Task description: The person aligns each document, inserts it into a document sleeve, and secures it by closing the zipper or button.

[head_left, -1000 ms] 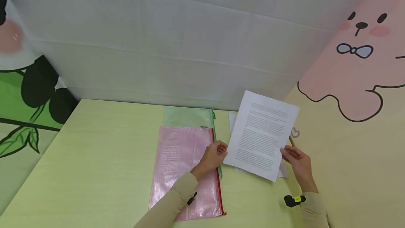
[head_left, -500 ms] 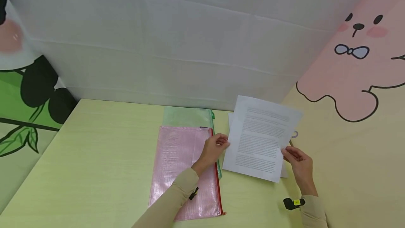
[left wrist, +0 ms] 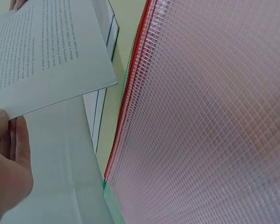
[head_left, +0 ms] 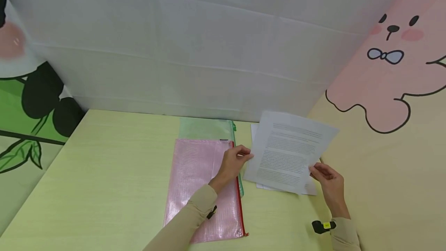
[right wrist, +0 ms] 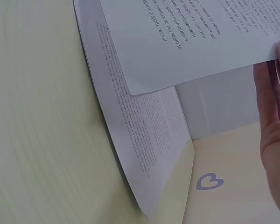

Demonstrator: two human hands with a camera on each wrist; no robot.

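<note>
White sheet (head_left: 289,152) btwn L/R fingers (left wrist: 22,137)

A workspace screened on three sides, wider setting unclear: a pale yellow, wood-grained tabletop (head_left: 115,177) meets a creased, greyish-white, cloth-like backdrop (head_left: 216,49) at twelve o'clock, a cream wall (head_left: 393,177) with a pink, rounded cartoon bear (head_left: 400,74) at two, and a green, white and black cartoon panel (head_left: 12,98) at nine.

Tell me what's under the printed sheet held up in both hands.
More printed paper lies on the table beneath the held sheet, its edges and some text showing. In the head view the sheet covers its middle, which cannot be seen there.
</note>
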